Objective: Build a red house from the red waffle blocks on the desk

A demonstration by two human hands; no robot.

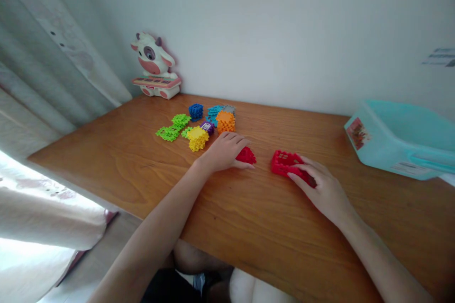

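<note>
Since both hands are down on the wooden table [106, 170], each on a red piece, grip first. Left hand [223, 152] sits with its fingers curved over a small red interlocking block [246, 155] and thumb low on the near side, grip together around it, though part of the block is hidden. Right hand [322, 192] is clamped on a larger red lattice block [282, 163], fingers across the top and thumb on the near side, with the block's 9 o'clock end sticking out. The two red pieces are apart, bare wood between them. A secure hold here likely depends on fingertips sitting in the ribbed edges, with the palm kept off the pieces and wrists low. At 11 o'clock from the left hand lies a loose cluster: green blocks [170, 133], a yellow block [198, 138], a purple block [207, 127], a blue block [195, 111], a teal block [214, 114] and an orange block [225, 122]. Further back at 11 o'clock stands a toy cow keyboard [155, 67]. A turquoise plastic bin [401, 139] sits at 2 o'clock from the right hand.
</note>
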